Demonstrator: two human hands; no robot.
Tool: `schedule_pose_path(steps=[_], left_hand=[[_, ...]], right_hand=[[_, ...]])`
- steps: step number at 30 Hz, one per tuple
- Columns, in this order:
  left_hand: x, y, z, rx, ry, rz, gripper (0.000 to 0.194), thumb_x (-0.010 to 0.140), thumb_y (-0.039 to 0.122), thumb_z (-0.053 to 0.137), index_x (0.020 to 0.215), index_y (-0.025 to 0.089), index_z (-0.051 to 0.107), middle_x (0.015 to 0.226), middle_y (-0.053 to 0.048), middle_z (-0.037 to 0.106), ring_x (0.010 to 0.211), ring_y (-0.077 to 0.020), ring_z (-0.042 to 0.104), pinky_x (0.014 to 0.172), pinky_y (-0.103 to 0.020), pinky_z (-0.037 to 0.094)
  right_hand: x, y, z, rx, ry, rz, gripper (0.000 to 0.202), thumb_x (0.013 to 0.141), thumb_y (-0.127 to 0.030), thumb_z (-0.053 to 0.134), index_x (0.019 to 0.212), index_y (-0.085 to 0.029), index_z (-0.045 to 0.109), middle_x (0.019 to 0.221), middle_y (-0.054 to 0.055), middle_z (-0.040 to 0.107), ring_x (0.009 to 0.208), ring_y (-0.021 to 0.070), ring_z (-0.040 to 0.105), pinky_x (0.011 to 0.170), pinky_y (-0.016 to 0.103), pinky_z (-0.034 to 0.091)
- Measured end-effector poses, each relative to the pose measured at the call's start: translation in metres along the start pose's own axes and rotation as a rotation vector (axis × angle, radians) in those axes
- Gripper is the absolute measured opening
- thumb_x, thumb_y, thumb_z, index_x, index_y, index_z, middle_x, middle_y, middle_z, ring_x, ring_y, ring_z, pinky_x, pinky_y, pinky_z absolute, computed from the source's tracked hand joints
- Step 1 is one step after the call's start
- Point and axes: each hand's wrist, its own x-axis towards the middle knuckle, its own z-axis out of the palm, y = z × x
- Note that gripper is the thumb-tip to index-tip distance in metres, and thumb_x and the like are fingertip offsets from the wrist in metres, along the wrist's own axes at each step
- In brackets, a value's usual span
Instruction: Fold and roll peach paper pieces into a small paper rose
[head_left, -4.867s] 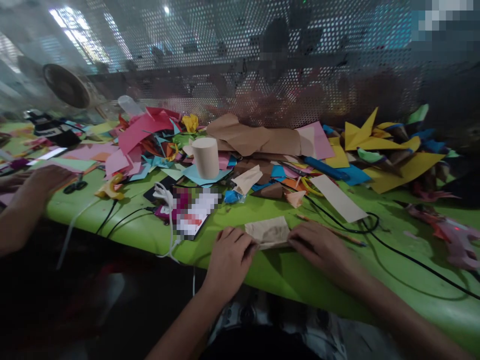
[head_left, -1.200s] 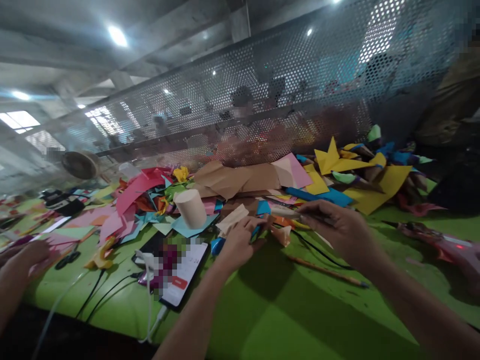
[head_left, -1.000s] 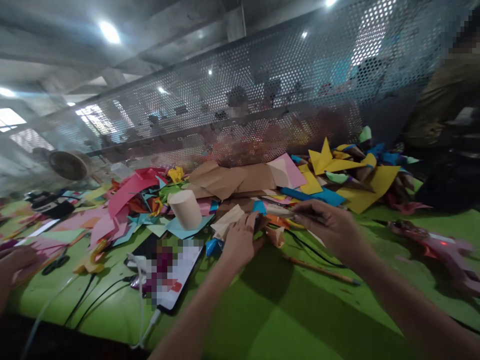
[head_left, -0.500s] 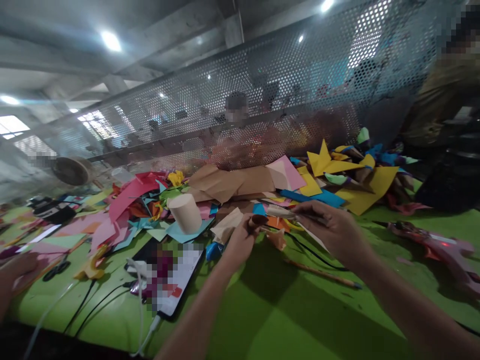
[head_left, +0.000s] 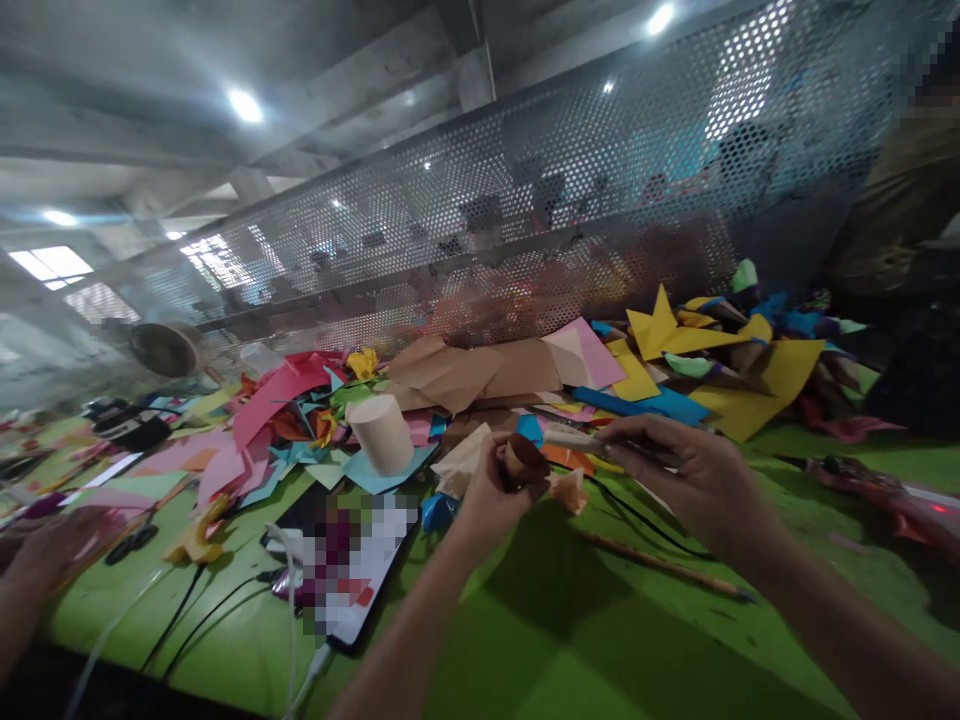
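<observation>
My left hand [head_left: 491, 505] is closed around a small rolled piece of brown paper [head_left: 527, 458], its open end turned to the right. Pinched between the thumb and fingers of my right hand [head_left: 679, 465] is a slim whitish strip [head_left: 574, 440]; what it is made of I cannot make out. The strip's tip lies close to the brown roll, and I cannot tell whether they touch. A crumpled tan paper piece [head_left: 568, 490] shows just right of my left hand. Below my right hand a thin brown stick [head_left: 667, 562] lies on the green table [head_left: 562, 650].
A pink glue gun [head_left: 889, 495] with a red light lies right. Coloured paper [head_left: 472, 370], a white roll [head_left: 382, 435] and yellow paper shapes [head_left: 750, 385] cover the back. A phone [head_left: 379, 570], cables and scissors [head_left: 131, 540] lie left, near another person's hand [head_left: 52, 550].
The view has shifted slightly, so things appear a little further right. My left hand has turned the brown roll so that its opening shows more. My right hand keeps its pinch.
</observation>
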Motion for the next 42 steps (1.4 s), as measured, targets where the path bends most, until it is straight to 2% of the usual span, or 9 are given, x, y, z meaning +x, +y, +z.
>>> schedule_pose_path(steps=[4,9,14,17,24,30,37,39,42], left_hand=[[-0.002,-0.01,-0.004,-0.031,-0.052,-0.103,0.048,0.08,0.033,0.069,0.117,0.023,0.039,0.102,-0.003,0.061,0.094,-0.0158,0.06,0.085,-0.03,0.049],[-0.005,-0.016,-0.01,-0.011,-0.101,-0.151,0.037,0.084,0.04,0.065,0.114,0.021,0.053,0.109,-0.006,0.064,0.103,-0.0187,0.06,0.097,-0.035,0.046],[-0.005,-0.012,-0.012,-0.113,-0.144,-0.218,0.047,0.078,0.026,0.07,0.123,0.024,0.059,0.119,-0.006,0.066,0.113,-0.0221,0.059,0.105,-0.04,0.043],[-0.005,-0.007,-0.012,-0.111,-0.147,-0.267,0.058,0.073,0.014,0.067,0.129,0.027,0.057,0.122,-0.005,0.065,0.115,-0.0237,0.058,0.103,-0.042,0.044],[-0.004,0.012,-0.011,0.018,-0.288,-0.1,0.045,0.075,0.009,0.064,0.118,0.021,0.059,0.117,-0.006,0.065,0.109,-0.0227,0.06,0.096,-0.034,0.048],[-0.007,0.007,-0.003,0.119,-0.403,0.01,0.049,0.076,0.011,0.064,0.124,0.023,0.059,0.126,-0.007,0.062,0.115,-0.0252,0.057,0.101,-0.036,0.044],[-0.011,0.0,0.004,0.067,-0.427,0.002,0.04,0.081,0.017,0.062,0.12,0.022,0.057,0.111,-0.004,0.062,0.106,-0.0225,0.057,0.096,-0.035,0.045],[-0.012,-0.001,0.005,-0.025,-0.41,-0.034,0.033,0.081,0.018,0.063,0.113,0.021,0.056,0.105,-0.003,0.06,0.1,-0.0202,0.056,0.092,-0.032,0.046],[-0.013,0.001,0.004,-0.165,-0.396,-0.109,0.025,0.081,0.019,0.065,0.104,0.02,0.055,0.094,-0.001,0.055,0.088,-0.016,0.055,0.081,-0.027,0.047]], right_hand=[[0.0,0.004,0.001,0.024,-0.009,0.008,0.017,0.086,-0.035,0.064,0.092,-0.021,0.072,0.089,0.006,0.074,0.079,0.0203,0.07,0.071,0.03,0.056],[0.0,0.001,0.001,0.009,0.007,-0.008,0.016,0.086,-0.034,0.064,0.089,-0.021,0.072,0.086,0.005,0.074,0.076,0.0198,0.069,0.068,0.029,0.056],[0.0,0.001,0.0,-0.038,-0.031,-0.033,0.016,0.088,-0.034,0.062,0.093,-0.022,0.072,0.086,0.005,0.074,0.074,0.0192,0.068,0.067,0.029,0.054],[-0.001,0.001,0.0,-0.097,-0.068,-0.12,0.015,0.09,-0.032,0.06,0.094,-0.024,0.072,0.086,0.004,0.073,0.075,0.0192,0.067,0.067,0.03,0.053],[-0.005,-0.004,0.004,-0.334,-0.178,-0.404,0.017,0.091,-0.018,0.056,0.096,-0.023,0.071,0.091,0.006,0.072,0.083,0.0199,0.065,0.072,0.032,0.05],[-0.015,-0.001,0.02,-0.482,-0.258,-0.414,0.02,0.088,-0.01,0.053,0.09,-0.02,0.07,0.086,0.007,0.063,0.075,0.0193,0.058,0.066,0.03,0.044],[-0.016,-0.009,0.026,-0.419,-0.291,-0.378,0.021,0.083,-0.003,0.051,0.075,-0.02,0.063,0.082,0.004,0.059,0.073,0.0181,0.054,0.066,0.03,0.042],[-0.014,-0.014,0.024,-0.356,-0.333,-0.339,0.024,0.081,-0.001,0.049,0.081,-0.02,0.064,0.083,0.005,0.059,0.076,0.0183,0.056,0.066,0.029,0.045],[-0.014,-0.015,0.022,-0.254,-0.316,-0.348,0.034,0.085,0.0,0.045,0.102,-0.023,0.065,0.094,0.006,0.064,0.085,0.0188,0.061,0.072,0.029,0.049]])
